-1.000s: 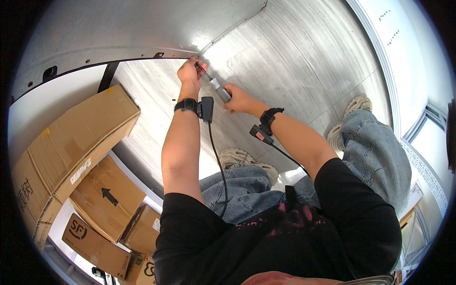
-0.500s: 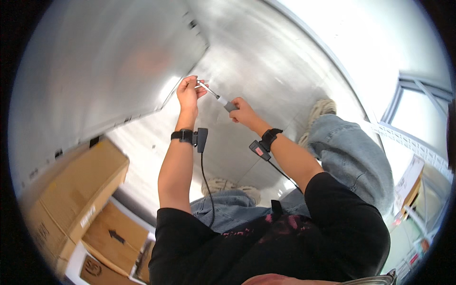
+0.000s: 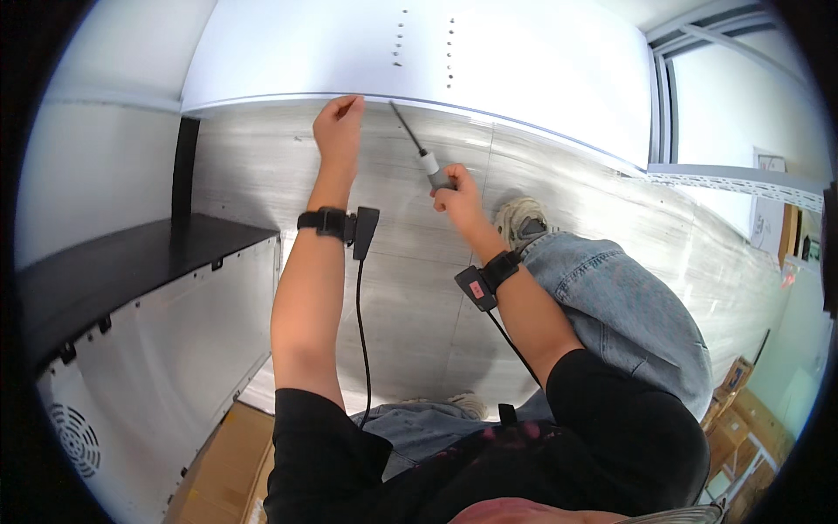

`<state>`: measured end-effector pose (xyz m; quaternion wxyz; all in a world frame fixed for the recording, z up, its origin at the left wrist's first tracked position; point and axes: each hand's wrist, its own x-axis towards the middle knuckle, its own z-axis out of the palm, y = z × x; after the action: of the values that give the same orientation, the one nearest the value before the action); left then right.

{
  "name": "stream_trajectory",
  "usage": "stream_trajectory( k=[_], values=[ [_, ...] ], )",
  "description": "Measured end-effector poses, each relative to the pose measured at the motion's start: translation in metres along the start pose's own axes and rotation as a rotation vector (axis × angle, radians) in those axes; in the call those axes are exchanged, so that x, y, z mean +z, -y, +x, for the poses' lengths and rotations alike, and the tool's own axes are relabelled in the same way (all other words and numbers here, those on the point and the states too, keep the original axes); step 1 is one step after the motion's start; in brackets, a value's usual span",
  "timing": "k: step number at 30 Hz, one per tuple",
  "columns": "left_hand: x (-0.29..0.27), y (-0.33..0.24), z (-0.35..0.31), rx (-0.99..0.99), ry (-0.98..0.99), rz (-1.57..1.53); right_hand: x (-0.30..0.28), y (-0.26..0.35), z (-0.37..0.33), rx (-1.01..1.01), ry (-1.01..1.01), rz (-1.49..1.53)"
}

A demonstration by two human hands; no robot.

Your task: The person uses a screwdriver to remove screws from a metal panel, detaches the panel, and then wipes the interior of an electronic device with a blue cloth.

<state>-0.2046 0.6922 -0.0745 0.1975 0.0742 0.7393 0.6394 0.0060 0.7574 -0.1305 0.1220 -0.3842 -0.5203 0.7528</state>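
My right hand (image 3: 458, 196) is wrapped round the grey and white handle of a screwdriver (image 3: 429, 161). Its dark shaft points up and left, with the tip by the near edge of a white surface (image 3: 297, 52). Left of the tip, my left hand (image 3: 338, 131) is closed in a pinch at that same edge. Whatever lies between its fingertips is too small or hidden to make out. On the white surface are two rows of small screws, a left row (image 3: 399, 37) and a right row (image 3: 450, 54).
To the left stands a large metal cabinet (image 3: 201, 323) with a black ledge (image 3: 131, 262) and a round vent (image 3: 74, 439). A cardboard box (image 3: 229, 463) lies at lower left. Cables hang from my wrist straps. Grey frames (image 3: 733, 177) and more boxes (image 3: 729, 432) are at right.
The view has swung toward the white surface, bringing the screws into sight. My left hand has come away from the screwdriver's tip and now pinches apart from it. The right hand keeps the screwdriver.
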Motion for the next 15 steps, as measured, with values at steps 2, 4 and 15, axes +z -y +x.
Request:
stream_trajectory(
  k=[2, 4, 15],
  values=[
    [0.025, 0.005, 0.019, 0.087, 0.006, 0.165, -0.006, 0.005, 0.006, 0.028, -0.06, 0.059],
    [0.042, 0.011, 0.029, 0.155, 0.001, 0.291, -0.01, 0.008, 0.008, 0.05, -0.094, 0.07],
    [0.058, 0.043, 0.048, 0.551, -0.11, 0.712, -0.015, 0.0, 0.013, 0.06, -0.116, -0.015]
  ],
)
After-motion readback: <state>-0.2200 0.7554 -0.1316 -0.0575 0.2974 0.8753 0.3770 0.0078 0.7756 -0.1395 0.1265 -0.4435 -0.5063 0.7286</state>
